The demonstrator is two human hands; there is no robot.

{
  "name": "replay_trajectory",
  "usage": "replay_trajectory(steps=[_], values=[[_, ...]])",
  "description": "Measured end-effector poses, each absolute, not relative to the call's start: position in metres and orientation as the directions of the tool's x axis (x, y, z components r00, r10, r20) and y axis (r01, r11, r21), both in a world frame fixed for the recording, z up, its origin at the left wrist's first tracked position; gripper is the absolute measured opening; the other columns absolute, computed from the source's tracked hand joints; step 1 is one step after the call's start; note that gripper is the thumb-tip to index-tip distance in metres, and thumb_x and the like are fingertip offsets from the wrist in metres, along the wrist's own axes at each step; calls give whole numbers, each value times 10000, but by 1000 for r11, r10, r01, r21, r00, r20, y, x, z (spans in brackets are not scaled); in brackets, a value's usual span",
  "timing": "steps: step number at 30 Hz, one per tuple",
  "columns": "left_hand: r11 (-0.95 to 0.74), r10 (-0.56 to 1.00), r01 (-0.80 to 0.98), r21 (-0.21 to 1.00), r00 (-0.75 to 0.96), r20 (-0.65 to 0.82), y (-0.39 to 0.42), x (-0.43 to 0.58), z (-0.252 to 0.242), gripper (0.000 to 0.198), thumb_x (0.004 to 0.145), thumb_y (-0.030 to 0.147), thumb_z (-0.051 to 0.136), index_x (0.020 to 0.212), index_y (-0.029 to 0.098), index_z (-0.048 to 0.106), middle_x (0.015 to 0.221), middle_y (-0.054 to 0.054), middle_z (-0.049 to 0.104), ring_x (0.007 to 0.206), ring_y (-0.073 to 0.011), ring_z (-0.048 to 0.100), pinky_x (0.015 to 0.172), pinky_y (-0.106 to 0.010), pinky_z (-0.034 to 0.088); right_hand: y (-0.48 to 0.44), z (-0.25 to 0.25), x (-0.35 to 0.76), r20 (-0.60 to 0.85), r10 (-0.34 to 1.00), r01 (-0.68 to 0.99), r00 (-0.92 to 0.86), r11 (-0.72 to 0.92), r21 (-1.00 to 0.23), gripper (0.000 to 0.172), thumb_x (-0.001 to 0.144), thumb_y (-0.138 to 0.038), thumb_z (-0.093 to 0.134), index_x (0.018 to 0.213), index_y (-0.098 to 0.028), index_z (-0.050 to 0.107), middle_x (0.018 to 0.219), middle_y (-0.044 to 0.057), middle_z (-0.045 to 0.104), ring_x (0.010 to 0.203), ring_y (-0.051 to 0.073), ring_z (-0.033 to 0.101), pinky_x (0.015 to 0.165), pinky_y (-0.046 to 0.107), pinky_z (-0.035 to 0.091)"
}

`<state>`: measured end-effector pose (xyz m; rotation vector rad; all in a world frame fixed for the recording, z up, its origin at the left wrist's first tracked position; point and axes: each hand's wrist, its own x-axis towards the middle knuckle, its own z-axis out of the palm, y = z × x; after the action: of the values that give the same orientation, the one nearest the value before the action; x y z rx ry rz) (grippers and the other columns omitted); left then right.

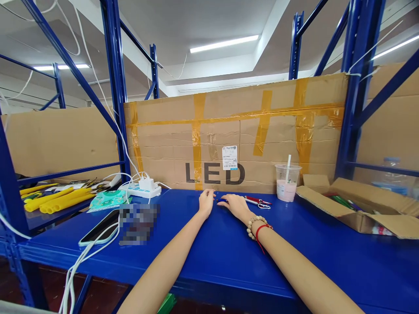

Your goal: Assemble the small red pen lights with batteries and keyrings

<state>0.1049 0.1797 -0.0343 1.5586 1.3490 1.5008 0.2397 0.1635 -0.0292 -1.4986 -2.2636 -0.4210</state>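
Both hands rest near the back of the blue shelf point(225, 257), in front of a cardboard sheet marked LED. My left hand point(206, 203) has its fingers curled inward; whatever may be between them is too small to make out. Just to its right, my right hand point(236, 206) lies palm down, fingers bent toward the left one, with a small dark-blue tip showing by them. A red pen-like item point(258, 200) and a silver carabiner clip point(264, 206) lie beyond the right hand. A beaded bracelet point(253, 226) and a red string circle my right wrist.
At the right are a cup with a straw point(286, 185) and an open cardboard box point(350, 209) holding pens. To the left lie a phone point(100, 227), white cables, a power strip point(145, 187), a green packet point(108, 199) and yellow tubes point(65, 199). Blue posts flank the shelf.
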Motion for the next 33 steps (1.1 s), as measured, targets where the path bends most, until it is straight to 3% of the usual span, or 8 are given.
replay_trajectory(steps=[13,33], values=[[-160,987,-139,977,-47,154,181,107,-31,430,806,370,298,944,74,578,766,-80,618,572,-86,519,543,-183,386,162,-29,241,508,774,879,-376,471,-67,451,880,-507,271,1025,-233,598,999,25,623,933,165,562,745,247,394],[-131,991,-111,985,-41,127,181,109,-32,440,828,342,267,872,65,606,766,-74,602,525,-69,474,516,-177,357,156,-25,239,496,796,885,-347,453,-107,391,876,-492,311,1002,-229,573,1004,17,614,933,165,556,711,240,381]])
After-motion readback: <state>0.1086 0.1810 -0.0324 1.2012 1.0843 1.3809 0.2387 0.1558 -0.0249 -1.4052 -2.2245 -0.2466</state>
